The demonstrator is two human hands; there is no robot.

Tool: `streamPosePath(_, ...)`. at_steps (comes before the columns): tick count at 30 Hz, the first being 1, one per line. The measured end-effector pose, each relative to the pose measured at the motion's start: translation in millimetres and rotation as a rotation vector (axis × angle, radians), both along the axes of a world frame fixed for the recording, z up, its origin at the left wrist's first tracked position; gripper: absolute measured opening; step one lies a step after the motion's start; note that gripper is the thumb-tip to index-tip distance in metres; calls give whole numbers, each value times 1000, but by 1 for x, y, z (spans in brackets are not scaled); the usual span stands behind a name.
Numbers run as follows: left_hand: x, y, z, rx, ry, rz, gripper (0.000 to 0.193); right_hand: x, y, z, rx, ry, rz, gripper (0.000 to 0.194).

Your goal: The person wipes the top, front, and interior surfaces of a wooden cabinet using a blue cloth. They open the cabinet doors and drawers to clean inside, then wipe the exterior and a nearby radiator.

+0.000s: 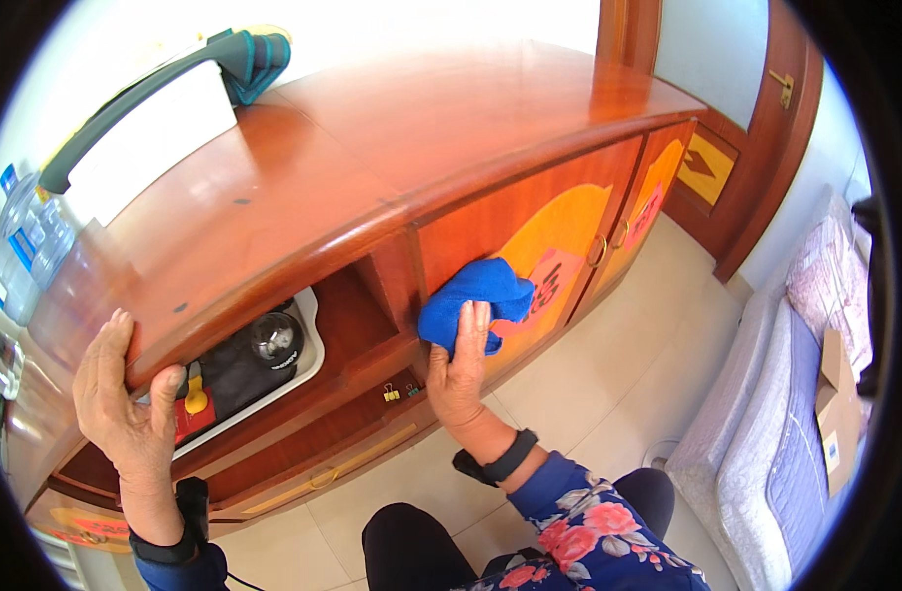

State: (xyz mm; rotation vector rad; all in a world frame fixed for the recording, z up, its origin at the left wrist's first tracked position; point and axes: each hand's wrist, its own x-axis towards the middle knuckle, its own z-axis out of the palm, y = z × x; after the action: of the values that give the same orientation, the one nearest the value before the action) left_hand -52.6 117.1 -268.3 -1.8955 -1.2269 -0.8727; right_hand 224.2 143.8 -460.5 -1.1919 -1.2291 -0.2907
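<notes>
My right hand [462,373] presses a bunched blue cloth [473,295] against the left part of a wooden cabinet door [465,221], beside the open shelf. Part of a red paper with dark writing [550,284] is covered by the cloth. My left hand [122,402] rests at the front edge of the cabinet top [332,177], thumb spread from the fingers and holding nothing. Just right of that hand, a white tray [314,332] in the shelf holds a black item with a clear round dome [277,340] and a yellow spoon-like piece [196,395].
A white box [155,140] with a dark green strap-like item [251,63] stands on the cabinet top. Large plastic water bottles [33,244] are at the left. Small binder clips [392,391] lie on the lower shelf. Mattresses [746,443] and a cardboard piece [839,414] are at right.
</notes>
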Motion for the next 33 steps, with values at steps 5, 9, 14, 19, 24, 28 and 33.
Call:
streamPosePath(5, 5, -1, 2, 38, 1, 11, 61, 32, 14, 63, 127, -296, 5, 67)
streamPosePath(9, 6, 0, 2, 60, 14, 19, 59, 39, 18, 88, 121, -383, 15, 61)
streamPosePath(14, 6, 0, 2, 59, 3, 3, 58, 32, 9, 70, 68, -587, 67, 39)
streamPosePath(19, 6, 1, 1, 69, 12, 4, 59, 53, -7, 60, -126, -616, 356, 33)
streamPosePath(24, 5, 0, 1, 49, -3, 13, 59, 73, -6, 100, -149, -227, 521, 25)
streamPosePath(28, 5, -1, 3, 43, -18, -8, 58, 75, 7, 149, 351, -659, 32, 38)
streamPosePath(33, 3, -1, 3, 31, -16, -28, 57, 47, 13, 170, 387, -538, 138, 47)
